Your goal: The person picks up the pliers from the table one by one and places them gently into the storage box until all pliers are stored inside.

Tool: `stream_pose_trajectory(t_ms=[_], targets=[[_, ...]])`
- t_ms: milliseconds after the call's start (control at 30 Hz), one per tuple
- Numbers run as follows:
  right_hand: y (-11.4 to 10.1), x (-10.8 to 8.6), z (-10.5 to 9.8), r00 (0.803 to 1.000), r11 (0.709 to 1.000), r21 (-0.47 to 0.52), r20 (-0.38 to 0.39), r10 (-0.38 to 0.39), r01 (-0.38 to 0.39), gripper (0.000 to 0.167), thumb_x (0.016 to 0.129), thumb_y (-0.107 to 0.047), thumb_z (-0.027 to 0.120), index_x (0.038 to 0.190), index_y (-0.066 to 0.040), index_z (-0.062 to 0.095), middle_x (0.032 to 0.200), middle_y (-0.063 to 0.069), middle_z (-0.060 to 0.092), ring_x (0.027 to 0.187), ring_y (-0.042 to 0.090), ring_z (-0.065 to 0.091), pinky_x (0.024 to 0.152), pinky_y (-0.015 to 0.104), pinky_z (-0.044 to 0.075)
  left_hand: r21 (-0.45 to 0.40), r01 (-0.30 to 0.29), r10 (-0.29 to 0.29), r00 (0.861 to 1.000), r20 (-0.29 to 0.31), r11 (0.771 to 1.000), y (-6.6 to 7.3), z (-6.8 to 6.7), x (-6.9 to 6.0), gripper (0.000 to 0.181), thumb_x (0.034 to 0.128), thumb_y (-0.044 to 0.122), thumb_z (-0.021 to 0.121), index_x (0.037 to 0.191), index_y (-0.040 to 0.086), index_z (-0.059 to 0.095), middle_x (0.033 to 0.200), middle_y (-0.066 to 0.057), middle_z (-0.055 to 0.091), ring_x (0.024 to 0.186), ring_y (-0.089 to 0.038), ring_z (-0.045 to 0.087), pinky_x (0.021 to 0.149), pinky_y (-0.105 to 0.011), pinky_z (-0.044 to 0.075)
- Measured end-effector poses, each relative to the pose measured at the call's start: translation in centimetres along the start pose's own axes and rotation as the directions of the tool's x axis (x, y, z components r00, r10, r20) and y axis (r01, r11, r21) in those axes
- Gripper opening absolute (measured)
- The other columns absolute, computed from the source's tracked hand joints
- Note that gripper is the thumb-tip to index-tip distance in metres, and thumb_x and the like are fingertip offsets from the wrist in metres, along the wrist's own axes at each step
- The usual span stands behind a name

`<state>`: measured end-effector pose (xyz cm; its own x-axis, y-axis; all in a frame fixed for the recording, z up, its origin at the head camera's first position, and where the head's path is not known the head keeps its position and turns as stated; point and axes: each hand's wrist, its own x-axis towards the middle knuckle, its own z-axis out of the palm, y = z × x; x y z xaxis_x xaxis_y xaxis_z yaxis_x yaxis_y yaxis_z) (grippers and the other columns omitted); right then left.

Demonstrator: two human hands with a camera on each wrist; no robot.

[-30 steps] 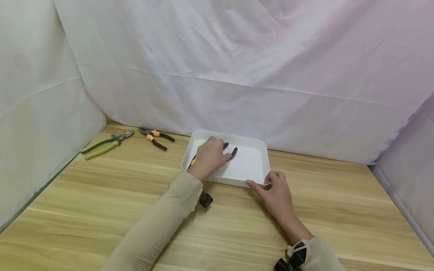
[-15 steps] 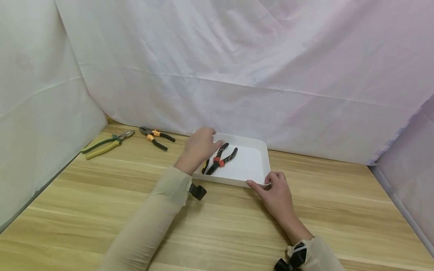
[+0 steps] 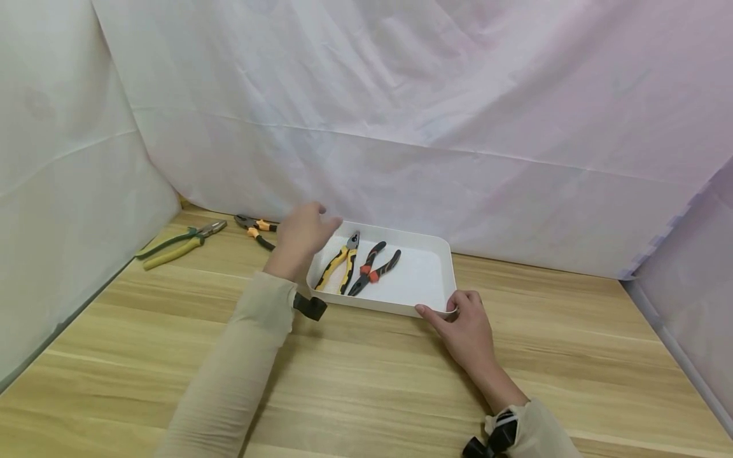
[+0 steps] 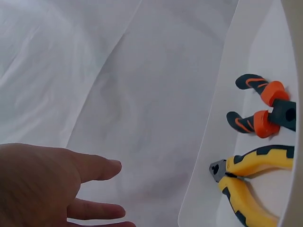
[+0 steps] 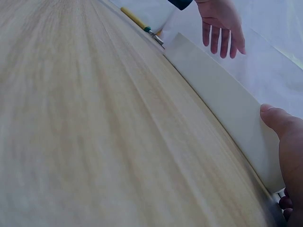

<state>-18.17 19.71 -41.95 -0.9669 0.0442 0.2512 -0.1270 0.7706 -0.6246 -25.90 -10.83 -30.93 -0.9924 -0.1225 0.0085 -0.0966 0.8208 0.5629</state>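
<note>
My left hand (image 3: pixel 300 235) is in the air at the tray's left end, its fingers loosely extended and holding nothing. In the left wrist view the same hand (image 4: pixel 42 184) has its thumb and fingers apart. My right hand (image 3: pixel 471 331) grips the near right corner of a white tray (image 3: pixel 378 306), thumb against the outer wall. Inside the tray lie yellow-and-black pliers (image 3: pixel 334 266) and, to their right, red-and-black long-nose pliers (image 3: pixel 375 276). Left of the tray, orange-and-black pliers (image 3: pixel 247 222) lie on the table, their handles partly hidden behind my left hand.
Farther left on the wooden table (image 3: pixel 401 388) lie pliers with green and yellow handles (image 3: pixel 174 254). A white cloth (image 3: pixel 366 165) hangs behind the tray, close to its far wall. Another cloth wall (image 3: pixel 63 184) stands at the left.
My left hand has let go of the yellow-and-black pliers in the tray, lifted and moved left toward the orange-and-black pliers. My right hand stays on the tray corner.
</note>
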Motion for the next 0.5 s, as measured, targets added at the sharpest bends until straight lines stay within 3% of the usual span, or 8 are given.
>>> stream_pose_trajectory(t_ms=[100,300,400,500], targets=[[0.0,0.0,0.0,1.0,1.0,-0.003,0.002,0.002,-0.002,0.057,0.08,-0.056,0.08,0.081,-0.01,0.046,0.104,0.008,0.048,0.08,0.021,0.044,0.069,0.03,0.037,-0.026,0.054,-0.055,0.998,-0.031,0.998,-1.1,-0.3,0.5,0.061,0.1016,0.047,0.053,0.147,0.006,0.05,0.148,-0.016,0.055,0.131,-0.038,0.056,0.099,-0.056,0.05],[0.1,0.1,-0.2,1.0,1.0,-0.01,0.001,0.005,-0.005,0.057,0.08,-0.055,0.08,0.081,-0.01,0.046,0.105,0.008,0.048,0.081,0.021,0.044,0.069,0.03,0.036,0.059,0.118,-0.11,0.986,-0.123,0.991,-3.8,-0.2,1.8,0.045,0.1002,0.042,0.054,0.135,0.015,0.062,0.126,-0.017,0.067,0.109,-0.04,0.065,0.079,-0.052,0.055],[0.1,0.0,-0.2,1.0,1.0,-0.01,0.002,0.01,-0.009,0.057,0.08,-0.055,0.08,0.081,-0.01,0.046,0.104,0.008,0.047,0.081,0.021,0.044,0.069,0.03,0.036,0.078,0.164,-0.152,0.979,-0.138,0.983,-5.1,0.3,2.2,0.045,0.0989,0.043,0.055,0.125,0.008,0.064,0.126,-0.023,0.062,0.112,-0.042,0.058,0.083,-0.054,0.052],[0.2,0.0,-0.3,1.0,1.0,-0.011,0.004,0.01,-0.01,0.057,0.08,-0.055,0.08,0.081,-0.01,0.046,0.104,0.008,0.047,0.082,0.021,0.044,0.07,0.03,0.036,0.06,0.198,-0.187,0.97,-0.155,0.978,-6.1,0.7,2.4,0.055,0.0972,0.044,0.058,0.12,-0.006,0.06,0.128,-0.03,0.053,0.117,-0.046,0.049,0.092,-0.057,0.048]])
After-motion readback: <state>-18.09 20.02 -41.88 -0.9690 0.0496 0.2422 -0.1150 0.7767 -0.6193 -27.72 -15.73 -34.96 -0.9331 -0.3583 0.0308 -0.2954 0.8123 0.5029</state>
